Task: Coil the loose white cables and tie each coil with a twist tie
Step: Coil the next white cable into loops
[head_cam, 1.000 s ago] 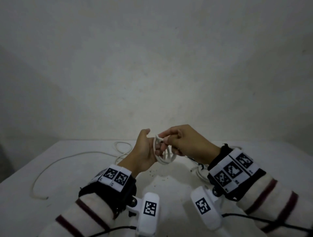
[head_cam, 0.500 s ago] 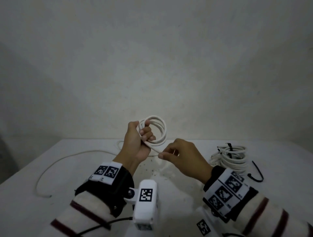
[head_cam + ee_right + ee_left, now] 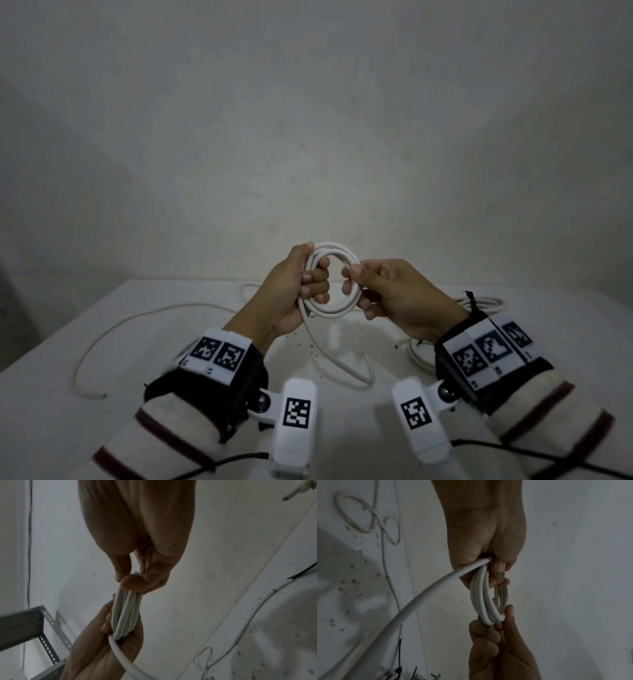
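Observation:
A coil of white cable (image 3: 337, 253) with several loops hangs in the air between both hands above the table. My left hand (image 3: 303, 286) grips its left side, fingers curled through the loops (image 3: 481, 595). My right hand (image 3: 363, 284) pinches the coil's right side (image 3: 126, 609) between thumb and fingers. The cable's loose tail (image 3: 329, 356) drops from the left hand to the table and loops back toward me. A second loose white cable (image 3: 137, 318) lies in a long arc on the table's left.
A finished white coil (image 3: 479, 303) bound with a black tie (image 3: 470, 301) lies behind my right wrist. The white table (image 3: 102, 428) is speckled with dark crumbs and meets a pale wall. A grey slotted metal frame (image 3: 25, 620) shows in the right wrist view.
My right hand has moved up from the cable's tail to pinch the coil's right side. The coil has come lower and now lies flatter between the two hands.

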